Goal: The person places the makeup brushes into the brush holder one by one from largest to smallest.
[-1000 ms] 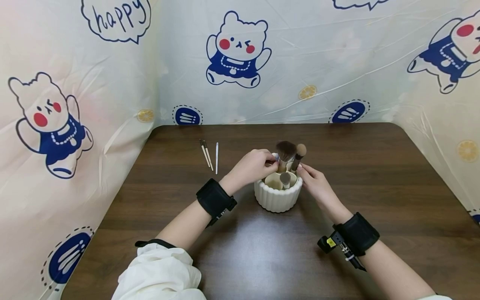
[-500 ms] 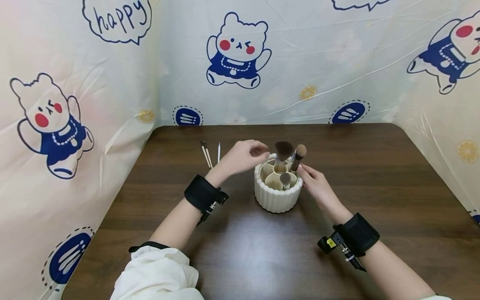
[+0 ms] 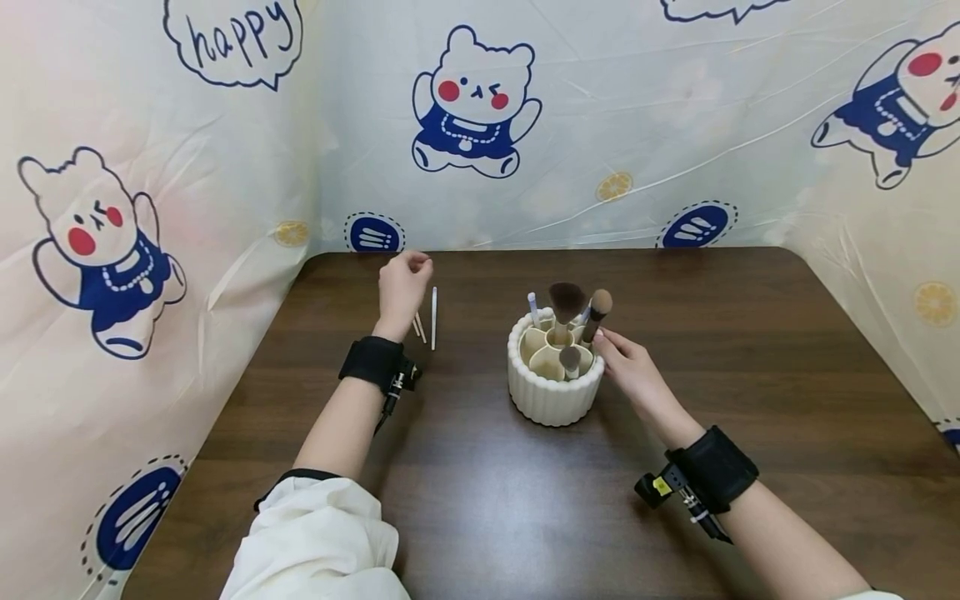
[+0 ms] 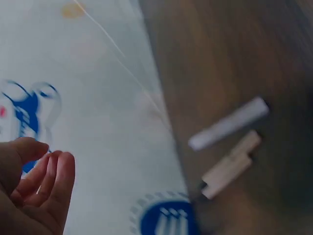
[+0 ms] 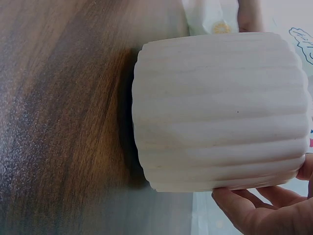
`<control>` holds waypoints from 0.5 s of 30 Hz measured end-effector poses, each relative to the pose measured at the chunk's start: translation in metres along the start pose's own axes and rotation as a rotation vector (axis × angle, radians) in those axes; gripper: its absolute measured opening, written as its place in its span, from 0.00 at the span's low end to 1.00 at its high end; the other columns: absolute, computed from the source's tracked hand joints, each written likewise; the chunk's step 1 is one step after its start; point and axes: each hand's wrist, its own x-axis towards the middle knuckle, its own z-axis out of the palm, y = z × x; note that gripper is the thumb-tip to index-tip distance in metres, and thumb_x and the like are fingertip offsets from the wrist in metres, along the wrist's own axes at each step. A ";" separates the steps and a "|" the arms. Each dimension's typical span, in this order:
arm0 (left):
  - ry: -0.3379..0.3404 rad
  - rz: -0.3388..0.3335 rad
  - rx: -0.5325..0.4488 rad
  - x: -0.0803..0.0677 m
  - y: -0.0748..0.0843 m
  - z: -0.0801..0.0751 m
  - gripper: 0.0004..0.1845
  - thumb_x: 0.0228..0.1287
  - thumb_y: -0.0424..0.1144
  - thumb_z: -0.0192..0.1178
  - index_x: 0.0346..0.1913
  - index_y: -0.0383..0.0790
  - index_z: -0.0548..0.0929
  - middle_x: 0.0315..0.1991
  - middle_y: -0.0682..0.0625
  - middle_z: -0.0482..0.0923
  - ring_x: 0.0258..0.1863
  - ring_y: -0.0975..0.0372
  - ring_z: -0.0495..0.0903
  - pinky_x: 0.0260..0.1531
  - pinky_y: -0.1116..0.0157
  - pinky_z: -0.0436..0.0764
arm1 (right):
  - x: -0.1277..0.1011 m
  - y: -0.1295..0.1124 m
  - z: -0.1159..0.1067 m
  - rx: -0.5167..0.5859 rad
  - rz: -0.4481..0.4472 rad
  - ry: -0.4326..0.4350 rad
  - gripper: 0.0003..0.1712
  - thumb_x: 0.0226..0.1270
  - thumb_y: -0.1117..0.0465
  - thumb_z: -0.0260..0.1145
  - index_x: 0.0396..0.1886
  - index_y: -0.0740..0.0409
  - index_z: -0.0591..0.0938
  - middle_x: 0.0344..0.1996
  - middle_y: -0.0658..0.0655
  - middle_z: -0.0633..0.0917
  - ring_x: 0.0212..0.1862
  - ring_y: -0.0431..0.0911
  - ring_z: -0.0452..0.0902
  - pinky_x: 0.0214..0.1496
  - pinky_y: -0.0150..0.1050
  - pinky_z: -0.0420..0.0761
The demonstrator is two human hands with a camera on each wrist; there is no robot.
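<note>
Four brushes in holder [image 3: 555, 392], three on table [image 3: 480, 500]

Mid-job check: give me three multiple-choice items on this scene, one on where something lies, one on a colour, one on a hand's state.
1. Where do the loose slim sticks lie?
A. Inside the holder
B. On the table left of the holder
C. Under the right hand

2. What colour is the ribbed holder?
A. Cream white
B. Red
C. Black

3. How is the left hand?
A. Flat on the table
B. Gripping the big brush
C. Loosely curled above the sticks, holding nothing

Key: 1 B, the head view shows them on the wood beside the left hand. 2 A, both head and right wrist views show it pale. 3 C, the left wrist view shows bent, empty fingers.
</note>
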 end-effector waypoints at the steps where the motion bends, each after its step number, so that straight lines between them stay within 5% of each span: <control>1: 0.021 -0.024 0.022 0.002 -0.007 0.000 0.13 0.68 0.39 0.54 0.47 0.35 0.83 0.41 0.40 0.85 0.39 0.50 0.82 0.41 0.55 0.78 | 0.000 0.000 0.000 -0.001 0.001 -0.001 0.36 0.77 0.49 0.44 0.74 0.67 0.52 0.73 0.67 0.58 0.74 0.55 0.55 0.73 0.52 0.61; 7: 0.074 -0.161 0.122 0.009 -0.039 0.001 0.13 0.68 0.36 0.54 0.45 0.32 0.83 0.43 0.38 0.85 0.42 0.47 0.82 0.45 0.51 0.78 | 0.000 -0.001 0.001 0.000 0.004 -0.006 0.36 0.77 0.49 0.44 0.74 0.67 0.52 0.73 0.67 0.58 0.74 0.55 0.55 0.73 0.52 0.61; 15: 0.002 -0.301 0.195 0.007 -0.071 0.008 0.13 0.67 0.36 0.54 0.42 0.30 0.85 0.45 0.36 0.84 0.44 0.44 0.82 0.46 0.50 0.80 | 0.000 -0.001 0.001 -0.002 0.006 -0.003 0.36 0.77 0.49 0.44 0.74 0.67 0.52 0.73 0.68 0.58 0.74 0.56 0.54 0.73 0.52 0.61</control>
